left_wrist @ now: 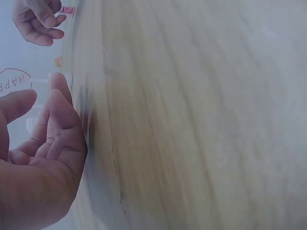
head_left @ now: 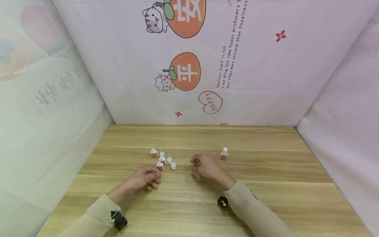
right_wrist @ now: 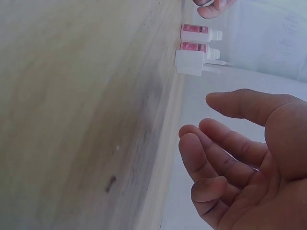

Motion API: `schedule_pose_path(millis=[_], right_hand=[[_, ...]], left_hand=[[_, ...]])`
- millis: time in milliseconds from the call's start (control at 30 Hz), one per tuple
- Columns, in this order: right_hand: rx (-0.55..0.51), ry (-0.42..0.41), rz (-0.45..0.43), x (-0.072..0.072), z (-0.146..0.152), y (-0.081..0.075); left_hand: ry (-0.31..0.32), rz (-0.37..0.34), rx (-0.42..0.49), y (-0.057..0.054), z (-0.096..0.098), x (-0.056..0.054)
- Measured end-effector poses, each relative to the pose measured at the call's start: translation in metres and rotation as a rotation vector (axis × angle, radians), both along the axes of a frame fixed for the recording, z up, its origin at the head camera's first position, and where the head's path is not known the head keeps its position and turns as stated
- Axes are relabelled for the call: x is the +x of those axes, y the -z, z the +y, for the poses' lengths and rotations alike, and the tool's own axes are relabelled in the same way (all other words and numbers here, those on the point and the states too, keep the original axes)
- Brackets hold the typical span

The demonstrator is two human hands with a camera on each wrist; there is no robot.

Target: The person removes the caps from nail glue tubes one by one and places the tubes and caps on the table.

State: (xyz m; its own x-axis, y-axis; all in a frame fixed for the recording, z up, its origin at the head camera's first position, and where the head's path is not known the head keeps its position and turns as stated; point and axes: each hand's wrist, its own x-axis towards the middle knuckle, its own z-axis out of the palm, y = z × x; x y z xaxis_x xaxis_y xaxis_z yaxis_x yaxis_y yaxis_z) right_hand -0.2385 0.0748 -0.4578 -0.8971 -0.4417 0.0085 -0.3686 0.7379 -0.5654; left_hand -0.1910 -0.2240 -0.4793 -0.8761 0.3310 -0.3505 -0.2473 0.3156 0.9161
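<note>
My left hand [head_left: 145, 178] rests low over the table, fingers loosely bent and holding nothing. Just beyond its fingertips stands a small white bottle with a red label [head_left: 160, 166], without its cap. Two more uncapped bottles, a middle one [head_left: 162, 160] and a far-left one [head_left: 154, 152], stand behind it. White caps with thin stems pointing up stand beside them: a near cap [head_left: 173, 166], a second cap [head_left: 169, 160] and a partly hidden one [head_left: 161, 153]. My right hand [head_left: 206, 165] hovers right of the caps, thumb and fingers apart with nothing between them.
A capped bottle with a red label [head_left: 224, 154] stands upright beyond my right hand. The wooden table [head_left: 266, 204] is enclosed by a printed white cloth at the back [head_left: 251, 105] and plain-looking cloth on the right [head_left: 340, 131].
</note>
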Motion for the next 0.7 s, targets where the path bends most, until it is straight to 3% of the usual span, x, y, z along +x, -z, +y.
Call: schedule_pose_path(millis=[267, 700], right_hand=[[0.002, 0.020, 0.006, 0.002, 0.010, 0.002], [0.002, 0.052, 0.027, 0.006, 0.021, 0.003]], left_hand=[[0.010, -0.023, 0.005, 0.000, 0.010, 0.006], [0.006, 0.004, 0.007, 0.003, 0.030, 0.012]])
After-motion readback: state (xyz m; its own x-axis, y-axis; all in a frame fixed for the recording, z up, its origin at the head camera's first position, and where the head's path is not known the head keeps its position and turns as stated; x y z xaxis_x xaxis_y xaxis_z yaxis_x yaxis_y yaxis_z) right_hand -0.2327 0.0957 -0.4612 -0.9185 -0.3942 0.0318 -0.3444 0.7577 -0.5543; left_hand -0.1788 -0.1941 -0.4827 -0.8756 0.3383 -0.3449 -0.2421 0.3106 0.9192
